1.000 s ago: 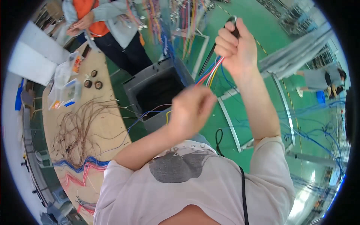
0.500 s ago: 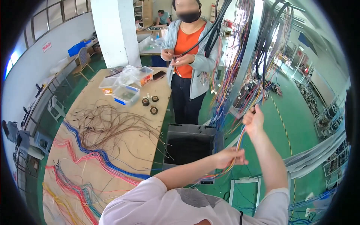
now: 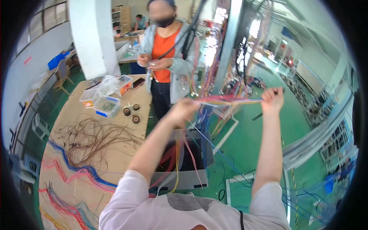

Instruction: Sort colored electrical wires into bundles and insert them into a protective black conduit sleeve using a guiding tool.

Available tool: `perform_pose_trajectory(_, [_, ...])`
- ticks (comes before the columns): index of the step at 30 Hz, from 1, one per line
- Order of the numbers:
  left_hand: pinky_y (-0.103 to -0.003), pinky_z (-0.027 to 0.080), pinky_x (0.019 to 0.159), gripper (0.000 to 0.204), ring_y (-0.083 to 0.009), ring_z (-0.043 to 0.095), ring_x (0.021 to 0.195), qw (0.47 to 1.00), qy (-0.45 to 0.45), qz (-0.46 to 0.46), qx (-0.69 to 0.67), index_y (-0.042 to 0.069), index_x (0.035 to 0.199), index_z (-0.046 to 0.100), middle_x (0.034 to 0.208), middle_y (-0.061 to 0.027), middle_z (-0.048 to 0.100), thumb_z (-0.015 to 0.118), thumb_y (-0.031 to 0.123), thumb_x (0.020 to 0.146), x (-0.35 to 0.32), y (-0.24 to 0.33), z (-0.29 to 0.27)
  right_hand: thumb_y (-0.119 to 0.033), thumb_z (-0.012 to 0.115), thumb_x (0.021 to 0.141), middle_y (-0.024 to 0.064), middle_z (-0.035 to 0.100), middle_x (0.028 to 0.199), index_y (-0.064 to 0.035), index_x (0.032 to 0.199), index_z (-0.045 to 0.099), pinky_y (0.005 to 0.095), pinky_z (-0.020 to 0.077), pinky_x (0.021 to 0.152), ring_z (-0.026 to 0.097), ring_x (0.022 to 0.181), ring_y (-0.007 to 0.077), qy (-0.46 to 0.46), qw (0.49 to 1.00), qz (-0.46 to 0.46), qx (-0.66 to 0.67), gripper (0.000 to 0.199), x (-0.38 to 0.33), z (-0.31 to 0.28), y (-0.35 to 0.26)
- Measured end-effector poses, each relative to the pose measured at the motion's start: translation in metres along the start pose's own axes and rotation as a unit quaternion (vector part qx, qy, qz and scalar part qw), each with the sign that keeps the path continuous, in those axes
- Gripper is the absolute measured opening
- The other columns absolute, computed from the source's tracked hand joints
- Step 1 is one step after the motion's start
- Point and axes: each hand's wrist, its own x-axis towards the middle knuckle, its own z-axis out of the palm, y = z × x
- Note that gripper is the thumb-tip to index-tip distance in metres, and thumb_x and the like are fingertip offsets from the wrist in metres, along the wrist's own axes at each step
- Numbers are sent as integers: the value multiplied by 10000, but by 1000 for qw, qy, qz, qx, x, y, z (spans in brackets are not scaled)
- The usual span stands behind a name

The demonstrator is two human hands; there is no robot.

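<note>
Wires stretched between two raised hands

The wire bundle [image 3: 230, 101] spans from the left hand [image 3: 183, 110] to the right hand [image 3: 273, 100]. Below the grip stands an open bin [image 3: 184, 180] on the floor. Left of the grip lies a workbench [image 3: 61, 126] bearing loose wires [image 3: 96, 140] and trays [image 3: 101, 101]. Behind the grip stands another person [image 3: 165, 57].

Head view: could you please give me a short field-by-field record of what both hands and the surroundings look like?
Left hand: closed around one end of the bundle of coloured wires
Right hand: gripping the other end, also holding a thin dark tool, kind unclear
Bundle: stretched roughly level between the hands, loose ends hanging below the left hand
Below: open grey bin on green floor
Wooden table: brown wire tangle, clear plastic boxes, small dark rolls
Other person: standing opposite, handling something small
</note>
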Motion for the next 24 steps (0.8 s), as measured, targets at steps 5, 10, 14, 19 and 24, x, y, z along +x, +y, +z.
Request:
perform_pose_trajectory(5, [-192, 326, 395, 123, -31, 413, 456, 971, 20, 154, 180, 37, 830, 562, 591, 32, 476, 587, 111, 735, -28, 68, -62, -375, 235, 892, -25, 219, 462, -97, 625, 360, 225, 154, 349, 184, 378, 80, -134, 979, 34, 149, 406, -27, 37, 24])
perform_pose_trajectory(10, [-208, 400, 501, 507, -95, 498, 570, 948, -309, -79, 2, 27, 1051, 460, 660, -13, 503, 698, 227, 650, -70, -7, -33, -337, 268, 891, -33, 224, 467, -87, 640, 384, 211, 151, 352, 180, 379, 68, -183, 966, 54, 172, 373, -65, 42, 23])
perform_pose_trajectory(14, [-182, 315, 455, 359, -69, 394, 503, 957, -284, -23, -62, 20, 1036, 449, 606, 1, 427, 527, 288, 810, -84, -9, 35, -322, 310, 879, -40, 224, 467, -85, 655, 395, 210, 142, 350, 179, 377, 61, -171, 976, 31, 133, 337, -95, 40, 41])
perform_pose_trajectory(19, [-173, 240, 405, 302, -34, 291, 457, 966, -217, -13, -140, 20, 978, 475, 571, 32, 348, 422, 297, 869, -99, 3, 60, -313, 370, 860, -11, 260, 513, -85, 655, 358, 226, 282, 442, 257, 451, 109, -37, 985, 128, 113, 307, -125, 43, 52])
perform_pose_trajectory(24, [-211, 272, 448, 263, -52, 308, 494, 988, -144, 42, 39, 6, 770, 514, 546, 23, 356, 388, 208, 881, -101, 0, 68, -280, 412, 852, -27, 239, 485, -107, 573, 313, 221, 282, 455, 263, 444, 91, -127, 968, 154, 149, 343, -122, 6, 50])
